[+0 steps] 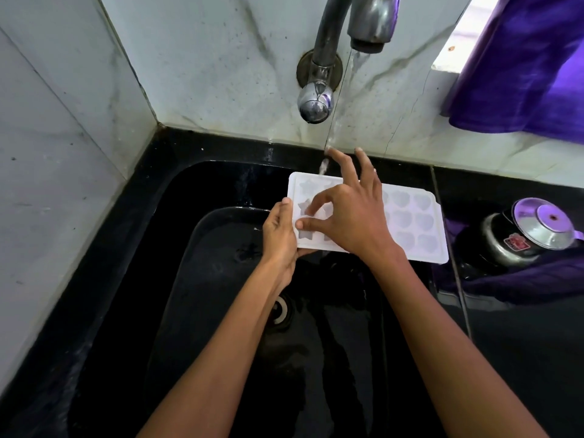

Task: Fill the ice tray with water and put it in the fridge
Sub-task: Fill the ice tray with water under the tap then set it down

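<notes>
White ice tray (410,222) under tap (366,26); left hand (279,238) grips edge, right hand (350,216) spread.

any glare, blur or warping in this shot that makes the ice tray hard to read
Head view: wide-angle warping bends the wall tiles and the black sink rim; glare shows on the wet sink and the tap; the ice tray is pale and low in contrast, its moulds faint and partly hidden by the right hand; the falling water looks smeared.

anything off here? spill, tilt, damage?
Mostly fine. The water stream lands only at the far left end of the ice tray, near the rim. The right hand lies over the middle cells. No damage visible.
</notes>
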A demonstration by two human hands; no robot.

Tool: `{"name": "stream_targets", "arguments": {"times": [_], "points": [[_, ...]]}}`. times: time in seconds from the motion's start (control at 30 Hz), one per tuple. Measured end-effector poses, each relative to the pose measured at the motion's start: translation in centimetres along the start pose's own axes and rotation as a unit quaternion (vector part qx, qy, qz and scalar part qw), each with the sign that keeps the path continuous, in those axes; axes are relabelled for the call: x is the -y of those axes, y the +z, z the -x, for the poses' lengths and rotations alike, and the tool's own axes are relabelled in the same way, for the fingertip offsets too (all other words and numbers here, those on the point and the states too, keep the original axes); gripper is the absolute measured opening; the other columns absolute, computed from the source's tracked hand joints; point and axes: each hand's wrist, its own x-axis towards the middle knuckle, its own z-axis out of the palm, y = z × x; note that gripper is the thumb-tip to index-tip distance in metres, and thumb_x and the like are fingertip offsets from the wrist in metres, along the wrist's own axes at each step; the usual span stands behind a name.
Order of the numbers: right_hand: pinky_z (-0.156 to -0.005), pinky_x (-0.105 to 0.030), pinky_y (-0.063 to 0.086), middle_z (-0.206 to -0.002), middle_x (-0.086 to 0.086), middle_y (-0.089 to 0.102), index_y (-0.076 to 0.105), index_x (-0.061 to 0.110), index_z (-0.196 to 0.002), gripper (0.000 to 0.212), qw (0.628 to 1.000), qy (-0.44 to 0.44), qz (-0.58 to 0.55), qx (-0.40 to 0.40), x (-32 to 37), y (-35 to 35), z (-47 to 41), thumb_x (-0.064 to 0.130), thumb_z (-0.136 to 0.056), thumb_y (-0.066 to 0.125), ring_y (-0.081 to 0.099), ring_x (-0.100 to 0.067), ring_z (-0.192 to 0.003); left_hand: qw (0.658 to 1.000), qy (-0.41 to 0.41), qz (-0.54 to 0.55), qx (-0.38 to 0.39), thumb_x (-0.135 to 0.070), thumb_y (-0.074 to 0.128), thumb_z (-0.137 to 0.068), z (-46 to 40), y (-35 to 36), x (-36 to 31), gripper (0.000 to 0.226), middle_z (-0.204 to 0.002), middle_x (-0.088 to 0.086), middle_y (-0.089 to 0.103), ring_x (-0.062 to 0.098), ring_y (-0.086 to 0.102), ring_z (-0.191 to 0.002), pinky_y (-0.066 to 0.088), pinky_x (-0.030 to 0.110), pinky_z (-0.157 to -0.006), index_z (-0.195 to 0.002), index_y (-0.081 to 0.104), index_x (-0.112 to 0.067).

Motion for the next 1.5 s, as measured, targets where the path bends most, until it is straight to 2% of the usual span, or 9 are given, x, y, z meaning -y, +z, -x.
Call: {"name": "stream_targets", "arguments": {"times": [0.17,0.33,0.5,0.73,0.83,0.97,1.2,1.4,1.5], "points": [[-0.117,-0.049,-0.006,-0.159,0.008,-0.008,0.068,0.038,-0.110,0.034,0.996,0.005,0.034,0.082,0.1,0.1,-0.2,0.055,-0.081,0.062,-0.019,-0.028,-0.144,1.000,-0.005,-0.001,0.002,-0.035,0.036,-0.102,-0.1,-0.1,0.0,0.030,-0.088,0.004,0.072,0.016,0.070,-0.070,0.058,0.031,-0.056,-0.102,0.061,-0.018],[-0.117,-0.050,0.000,-0.159,0.010,0.005,0.073,0.036,-0.094,0.030,0.999,0.003,0.022,0.030,0.2,0.1,-0.2,0.057,-0.074,0.068,-0.013,-0.024,-0.145,1.000,0.013,-0.016,0.000,-0.034,0.036,-0.102,-0.1,0.0,-0.1,0.030,-0.088,0.002,0.072,0.016,0.069,-0.071,0.059,0.036,-0.063,-0.093,0.062,-0.021],[-0.116,-0.050,-0.004,-0.159,0.010,-0.003,0.067,0.038,-0.112,0.032,0.996,0.002,0.038,0.086,0.4,0.1,-0.1,0.054,-0.086,0.056,-0.014,-0.026,-0.145,1.000,0.013,-0.014,-0.005,-0.034,0.037,-0.102,-0.1,0.2,-0.3,0.030,-0.088,0.003,0.072,0.016,0.069,-0.071,0.058,0.035,-0.064,-0.094,0.062,-0.021],[-0.109,-0.051,0.026,-0.148,0.008,0.035,0.074,0.030,-0.074,0.019,0.997,0.017,-0.042,-0.067,0.7,0.2,0.5,0.047,-0.067,0.078,0.013,-0.024,-0.143,1.000,0.019,0.001,-0.011,-0.034,0.037,-0.102,0.2,0.1,-0.7,0.029,-0.095,0.007,0.070,0.019,0.068,-0.076,0.059,0.038,-0.064,-0.093,0.061,-0.021],[-0.115,-0.050,0.013,-0.157,0.005,0.013,0.072,0.033,-0.100,0.025,0.999,-0.003,-0.022,0.034,1.1,0.7,1.9,0.049,-0.087,0.059,-0.004,-0.024,-0.144,1.000,0.011,0.006,-0.012,-0.036,0.037,-0.101,0.1,0.0,-1.0,0.029,-0.095,0.007,0.072,0.019,0.068,-0.073,0.058,0.037,-0.065,-0.096,0.062,-0.022],[-0.114,-0.054,-0.010,-0.158,0.006,-0.013,0.055,0.042,-0.126,0.036,0.991,-0.011,0.031,0.128,1.2,0.8,2.7,0.053,-0.094,0.041,-0.024,-0.028,-0.142,0.999,-0.011,0.025,-0.025,-0.037,0.039,-0.101,0.1,-0.4,-1.3,0.027,-0.086,0.005,0.071,0.014,0.057,-0.055,0.042,0.020,-0.040,-0.095,0.059,-0.021],[-0.115,-0.056,0.003,-0.156,0.007,0.014,0.070,0.036,-0.089,0.017,0.999,-0.025,-0.019,0.013,1.4,0.9,2.3,0.047,-0.077,0.070,-0.007,-0.025,-0.145,0.999,-0.003,0.025,-0.027,-0.036,0.038,-0.101,0.1,-0.4,-1.6,0.030,-0.094,0.007,0.069,0.012,0.064,-0.062,0.041,0.018,-0.037,-0.098,0.059,-0.015],[-0.113,-0.057,-0.009,-0.158,0.006,-0.012,0.060,0.042,-0.117,0.026,0.993,-0.017,0.032,0.111,1.7,0.7,1.7,0.046,-0.092,0.051,-0.024,-0.027,-0.142,0.999,-0.010,0.035,-0.018,-0.035,0.037,-0.102,0.0,-0.2,-2.0,0.027,-0.094,0.009,0.067,0.010,0.061,-0.054,0.040,0.017,-0.037,-0.093,0.059,-0.021],[-0.112,-0.057,-0.010,-0.158,0.007,-0.010,0.064,0.042,-0.111,0.024,0.993,-0.030,0.048,0.100,1.8,0.7,1.7,0.046,-0.090,0.054,-0.024,-0.026,-0.142,0.999,-0.014,0.044,-0.011,-0.034,0.036,-0.102,-0.1,-0.2,-1.8,0.028,-0.099,0.016,0.066,0.007,0.056,-0.044,0.039,0.015,-0.036,-0.101,0.058,-0.017]]}}
